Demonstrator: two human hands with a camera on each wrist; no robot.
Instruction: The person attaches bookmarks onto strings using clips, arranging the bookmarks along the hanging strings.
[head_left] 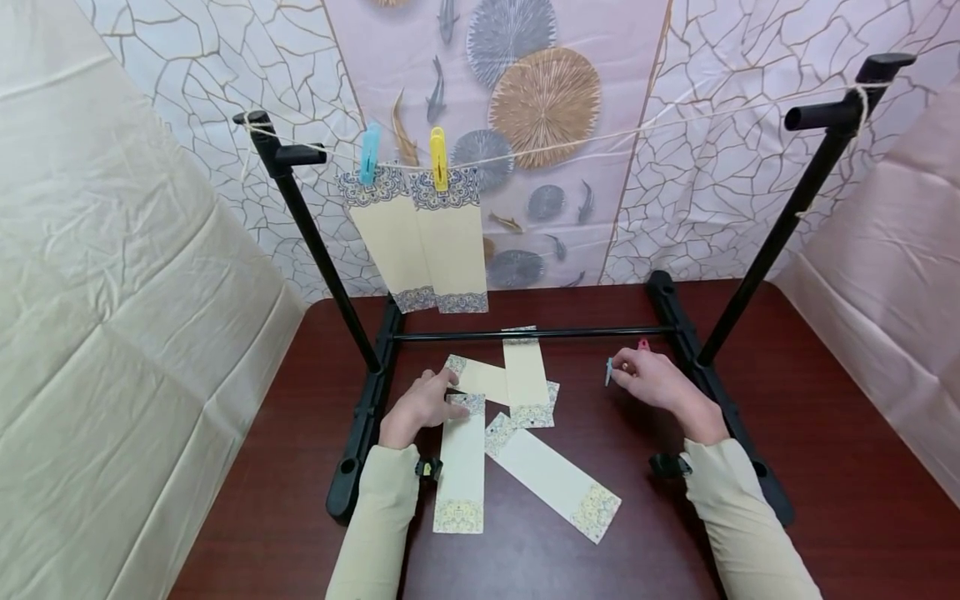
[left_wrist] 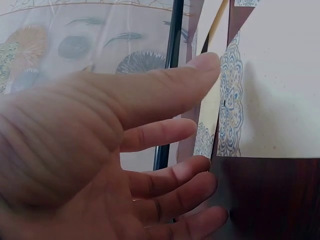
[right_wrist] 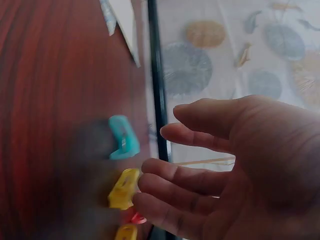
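My left hand (head_left: 422, 404) is over the top end of a cream card (head_left: 461, 471) with patterned ends. In the left wrist view its thumb is by the card's patterned border (left_wrist: 231, 100), and the fingers are spread with nothing gripped; whether the thumb touches is unclear. My right hand (head_left: 656, 383) hovers low over the table, fingers loosely bent and holding nothing. Beside its fingertips lie a teal clothespin (right_wrist: 124, 137), a yellow clothespin (right_wrist: 125, 187) and a red one (right_wrist: 137, 218), with a second yellow clip (right_wrist: 126, 232) at the frame's bottom.
Several more cards, such as a slanted one (head_left: 551, 477) and an upright one (head_left: 527, 373), lie between the hands. Two cards hang from a string (head_left: 570, 150) by a blue clothespin (head_left: 369, 154) and a yellow clothespin (head_left: 438, 158). A black frame (head_left: 772, 225) holds the string.
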